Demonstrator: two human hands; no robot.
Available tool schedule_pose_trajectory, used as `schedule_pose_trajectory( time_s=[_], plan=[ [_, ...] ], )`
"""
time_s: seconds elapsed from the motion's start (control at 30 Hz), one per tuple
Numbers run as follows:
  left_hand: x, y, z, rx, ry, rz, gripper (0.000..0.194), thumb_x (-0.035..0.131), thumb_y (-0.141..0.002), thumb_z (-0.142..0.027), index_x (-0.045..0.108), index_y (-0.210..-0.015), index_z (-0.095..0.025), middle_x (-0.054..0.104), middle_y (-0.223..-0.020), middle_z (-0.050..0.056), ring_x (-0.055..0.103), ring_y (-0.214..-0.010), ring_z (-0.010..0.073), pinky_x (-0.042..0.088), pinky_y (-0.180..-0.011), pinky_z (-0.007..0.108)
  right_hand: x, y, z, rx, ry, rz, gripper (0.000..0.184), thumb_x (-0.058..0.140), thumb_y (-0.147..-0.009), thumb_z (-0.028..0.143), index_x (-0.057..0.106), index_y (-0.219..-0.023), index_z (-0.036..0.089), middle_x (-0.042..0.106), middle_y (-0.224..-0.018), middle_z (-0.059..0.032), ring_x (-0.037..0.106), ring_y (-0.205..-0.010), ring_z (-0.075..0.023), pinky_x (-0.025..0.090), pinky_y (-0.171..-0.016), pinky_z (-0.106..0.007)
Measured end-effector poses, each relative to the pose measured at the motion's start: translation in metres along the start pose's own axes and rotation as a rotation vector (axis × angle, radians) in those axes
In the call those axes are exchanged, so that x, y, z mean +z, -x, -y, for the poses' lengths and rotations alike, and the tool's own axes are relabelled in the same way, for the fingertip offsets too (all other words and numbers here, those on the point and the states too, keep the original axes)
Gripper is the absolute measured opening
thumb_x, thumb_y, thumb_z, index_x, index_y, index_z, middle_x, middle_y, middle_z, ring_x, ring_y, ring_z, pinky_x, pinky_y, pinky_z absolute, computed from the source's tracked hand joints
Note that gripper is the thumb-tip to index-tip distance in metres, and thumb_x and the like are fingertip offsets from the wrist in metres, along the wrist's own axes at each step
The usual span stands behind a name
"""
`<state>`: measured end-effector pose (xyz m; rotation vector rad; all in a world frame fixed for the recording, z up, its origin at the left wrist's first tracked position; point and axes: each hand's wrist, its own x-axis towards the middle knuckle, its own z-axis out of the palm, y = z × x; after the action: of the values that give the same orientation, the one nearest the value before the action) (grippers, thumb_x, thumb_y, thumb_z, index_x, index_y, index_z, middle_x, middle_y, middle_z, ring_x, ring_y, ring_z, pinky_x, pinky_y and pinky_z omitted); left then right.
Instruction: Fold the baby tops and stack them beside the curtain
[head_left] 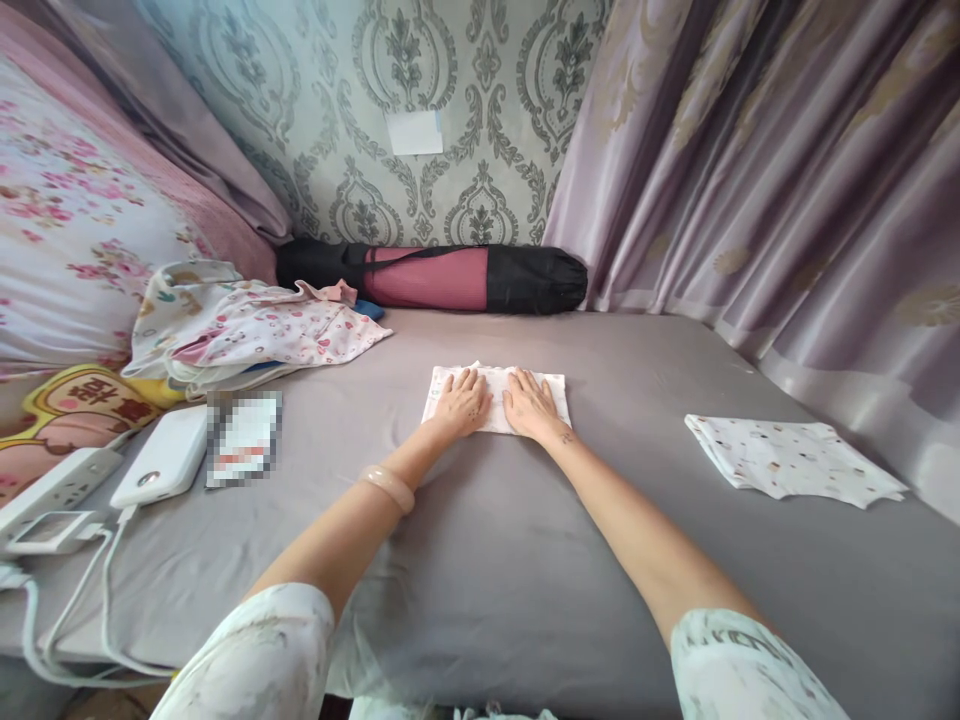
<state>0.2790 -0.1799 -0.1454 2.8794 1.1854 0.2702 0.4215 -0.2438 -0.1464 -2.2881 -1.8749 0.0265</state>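
Note:
A small white cloth with a faint print (497, 402) lies folded into a flat rectangle on the grey sheet (517, 560). My left hand (463, 402) rests flat on its left half, fingers stretched forward. On the right half lies my right hand (531, 403), also flat with the fingers out. Both palms press on the cloth, and a narrow strip of it shows between them. A tiny corner of fabric sticks up at its far edge. Much of the cloth is hidden under my hands.
A folded printed white garment (795, 458) lies at the right. Rumpled printed clothes (277, 325) are heaped at the left. Nearer are a white power bank (165, 455), a blurred packet (244, 440), a power strip (64, 490) and cables. A black and pink rolled bag (431, 278) lies along the wall.

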Motion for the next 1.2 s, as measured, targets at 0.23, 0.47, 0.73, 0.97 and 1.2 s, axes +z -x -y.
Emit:
schedule_pose_trajectory(
  time_s=[0.23,0.47,0.73,0.97,1.2],
  plan=[
    [0.006,-0.002,-0.006,-0.053,0.005,0.003,0.047,0.026,-0.099,-0.026,0.04,-0.141,-0.01,0.039,-0.151,0.015,0.03,-0.142,0.0262,0.023,-0.116,0.046,0.003,0.0,0.015,-0.066,-0.02,-0.018,0.053,0.024,-0.098,0.028,0.036,-0.147,0.01,0.03,-0.156,-0.0103,0.023,-0.144,-0.0238,0.016,-0.117,-0.045],
    [0.009,-0.002,-0.002,-0.056,0.044,0.064,0.047,0.025,-0.099,-0.029,0.04,-0.14,-0.011,0.038,-0.151,0.016,0.031,-0.142,0.026,0.025,-0.115,0.048,0.009,0.002,0.015,-0.057,-0.025,-0.012,0.053,0.026,-0.098,0.029,0.038,-0.146,0.011,0.031,-0.156,-0.0097,0.024,-0.144,-0.0233,0.017,-0.117,-0.044],
    [0.001,0.0,-0.001,-0.042,-0.012,-0.175,0.053,0.025,-0.096,-0.025,0.031,-0.147,-0.01,0.026,-0.158,0.012,0.014,-0.148,0.024,0.009,-0.12,0.046,-0.004,-0.006,0.018,-0.075,-0.056,-0.118,0.053,0.027,-0.097,0.023,0.037,-0.146,0.009,0.027,-0.157,-0.0112,0.018,-0.146,-0.0237,0.012,-0.118,-0.045],
    [0.013,-0.002,0.012,-0.09,0.054,0.081,0.048,0.024,-0.099,-0.031,0.04,-0.141,-0.012,0.035,-0.154,0.013,0.027,-0.143,0.0266,0.021,-0.116,0.047,0.008,-0.003,0.019,-0.165,-0.062,0.002,0.053,0.026,-0.098,0.029,0.037,-0.147,0.012,0.031,-0.156,-0.0082,0.023,-0.144,-0.022,0.014,-0.118,-0.044],
    [-0.003,0.003,0.003,-0.062,0.0,-0.162,0.051,0.024,-0.097,-0.026,0.035,-0.145,-0.012,0.032,-0.155,0.012,0.02,-0.146,0.0241,0.014,-0.119,0.046,0.002,-0.005,0.022,-0.111,-0.044,-0.097,0.054,0.028,-0.095,0.023,0.037,-0.147,0.008,0.03,-0.156,-0.0113,0.02,-0.145,-0.0239,0.013,-0.118,-0.045]
  ],
)
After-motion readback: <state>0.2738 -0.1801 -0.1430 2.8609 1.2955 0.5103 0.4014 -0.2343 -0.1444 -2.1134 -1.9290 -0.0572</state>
